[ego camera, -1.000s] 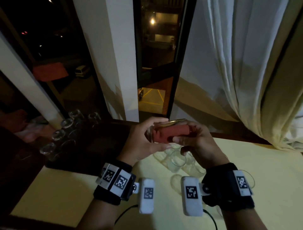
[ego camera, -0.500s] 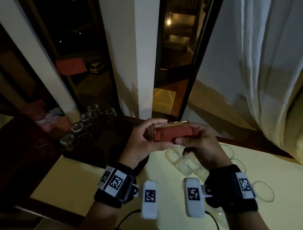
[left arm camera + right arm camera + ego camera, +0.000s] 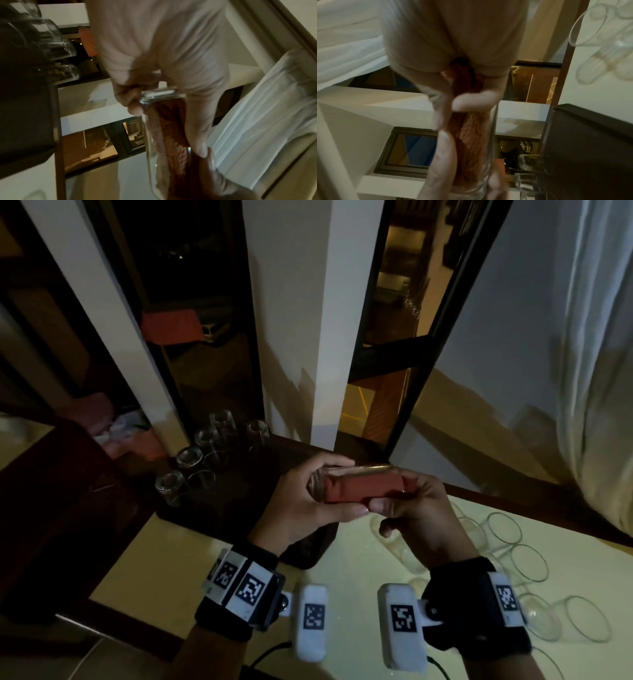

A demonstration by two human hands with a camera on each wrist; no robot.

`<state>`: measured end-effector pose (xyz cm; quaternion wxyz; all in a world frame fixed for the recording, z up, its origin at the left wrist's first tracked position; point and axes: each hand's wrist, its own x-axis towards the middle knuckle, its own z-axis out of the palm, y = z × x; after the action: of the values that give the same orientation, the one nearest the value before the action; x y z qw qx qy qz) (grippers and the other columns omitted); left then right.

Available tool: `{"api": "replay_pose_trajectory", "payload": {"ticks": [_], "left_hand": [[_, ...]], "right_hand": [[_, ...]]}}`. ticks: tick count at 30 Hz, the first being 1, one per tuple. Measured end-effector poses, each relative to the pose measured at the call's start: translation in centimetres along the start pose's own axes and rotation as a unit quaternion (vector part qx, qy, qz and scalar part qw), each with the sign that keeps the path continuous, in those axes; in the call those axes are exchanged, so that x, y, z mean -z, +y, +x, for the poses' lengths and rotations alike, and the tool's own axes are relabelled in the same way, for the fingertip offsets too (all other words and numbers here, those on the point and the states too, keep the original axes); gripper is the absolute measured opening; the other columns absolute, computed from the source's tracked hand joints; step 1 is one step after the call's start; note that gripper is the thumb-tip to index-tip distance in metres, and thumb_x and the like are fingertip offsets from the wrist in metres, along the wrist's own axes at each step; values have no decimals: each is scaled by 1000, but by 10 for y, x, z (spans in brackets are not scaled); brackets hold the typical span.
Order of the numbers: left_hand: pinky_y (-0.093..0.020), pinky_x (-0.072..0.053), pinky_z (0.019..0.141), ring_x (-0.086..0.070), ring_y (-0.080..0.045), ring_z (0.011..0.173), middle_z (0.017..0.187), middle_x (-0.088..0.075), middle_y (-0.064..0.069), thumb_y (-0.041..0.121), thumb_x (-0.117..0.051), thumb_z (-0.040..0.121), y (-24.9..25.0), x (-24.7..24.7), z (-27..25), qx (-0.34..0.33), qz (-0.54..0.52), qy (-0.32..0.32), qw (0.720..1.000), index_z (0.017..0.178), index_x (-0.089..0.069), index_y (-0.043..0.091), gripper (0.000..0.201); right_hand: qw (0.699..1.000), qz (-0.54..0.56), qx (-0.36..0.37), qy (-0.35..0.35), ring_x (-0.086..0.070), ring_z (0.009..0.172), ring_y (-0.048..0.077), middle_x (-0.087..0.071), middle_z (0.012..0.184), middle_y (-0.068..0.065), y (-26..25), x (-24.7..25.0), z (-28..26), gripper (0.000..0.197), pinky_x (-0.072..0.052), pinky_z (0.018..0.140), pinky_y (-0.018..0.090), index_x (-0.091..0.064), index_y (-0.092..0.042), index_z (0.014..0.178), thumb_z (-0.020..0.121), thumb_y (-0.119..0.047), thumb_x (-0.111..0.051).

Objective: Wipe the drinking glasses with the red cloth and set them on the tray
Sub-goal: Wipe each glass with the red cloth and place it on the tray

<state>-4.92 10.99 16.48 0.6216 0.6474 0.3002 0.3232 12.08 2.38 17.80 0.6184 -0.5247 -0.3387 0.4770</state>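
Right, so my left hand is wrapped round the base end of the glass, thumb on the near side and fingers curled over the top, holding it on its side w/ the mouth pointing to 3 o'clock, which I reckon is so the other hand can get straight in. My right hand is clamped on the red cloth, which is stuffed nearly the full length of the glass; in the left wrist view it fills the inside almost to the thick bottom. Held up off the table, prob so I can twist glass vs cloth freely. The dark tray sits at 9–10 o'clock from my hands, w/ several glasses already standing on it along its far-left edge. More glasses lie on their sides at 4–5 o'clock, close to my right wrist, not yet wiped I'd guess.
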Motion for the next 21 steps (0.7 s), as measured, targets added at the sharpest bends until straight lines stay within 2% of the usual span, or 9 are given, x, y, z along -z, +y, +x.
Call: {"api": "replay_pose_trajectory", "payload": {"ticks": [3,5,7,9,11,13,17,19,21], "left_hand": [[-17,-41,48,-58,-14,60,90,-67,-9,26,-90,65,3,4,1,97,-122,-21,988,118,-62,7,63],[-20,-34,43,-46,-16,54,85,-64,-12,42,-86,57,2,10,6,116,-146,0,982,114,-65,7,70],[-20,-41,45,-54,-15,56,83,-69,-4,43,-85,55,-1,18,9,66,-100,12,993,112,-68,10,68],[-24,-57,67,-70,-11,81,98,-74,7,41,-87,55,-3,24,10,-3,-11,-2,1000,116,-69,20,66],[-27,-59,84,-69,-7,103,112,-71,13,39,-88,55,-7,29,11,-38,37,-28,998,118,-67,30,67],[-23,-58,80,-70,-5,101,116,-69,8,36,-92,52,-10,32,15,7,7,-54,998,121,-62,32,75],[-17,-48,54,-64,-3,65,108,-68,-10,35,-90,54,-10,36,24,71,-61,-80,992,119,-61,23,73],[-17,-49,53,-66,-4,67,104,-69,-6,34,-88,53,-13,41,29,56,-60,-66,994,116,-63,21,69],[-17,-53,62,-70,-4,83,104,-71,4,32,-91,53,-18,49,33,26,-25,-69,997,114,-65,24,67]], "right_hand": [[998,-16,63,8,-64,58,15,-70,67,9,1,-8,4,38,-50,49,24,-74,-4,76,54,25,-65],[996,-35,80,-1,-66,64,15,-72,70,8,2,-16,8,41,-53,52,25,-75,-6,76,53,26,-66],[998,-34,51,-12,-67,65,18,-72,76,11,4,-21,10,36,-54,50,27,-75,-5,84,53,13,-70],[1000,-6,1,-6,-66,62,20,-71,79,14,5,-22,13,38,-51,43,25,-72,4,96,58,2,-72],[1000,-1,-9,5,-64,58,20,-69,77,14,8,-21,13,44,-48,40,25,-69,11,101,59,0,-73],[1000,1,19,20,-63,57,21,-69,72,12,12,-21,14,35,-49,43,26,-74,3,90,54,5,-72],[996,-13,70,56,-67,71,28,-73,79,18,23,-28,20,32,-56,59,36,-74,-4,74,47,11,-71],[996,-30,60,63,-67,69,27,-73,78,15,25,-37,23,31,-56,57,34,-75,-10,72,50,12,-71],[997,-17,23,74,-65,62,22,-71,73,9,27,-43,27,30,-53,48,29,-75,-14,71,57,13,-71]]}}
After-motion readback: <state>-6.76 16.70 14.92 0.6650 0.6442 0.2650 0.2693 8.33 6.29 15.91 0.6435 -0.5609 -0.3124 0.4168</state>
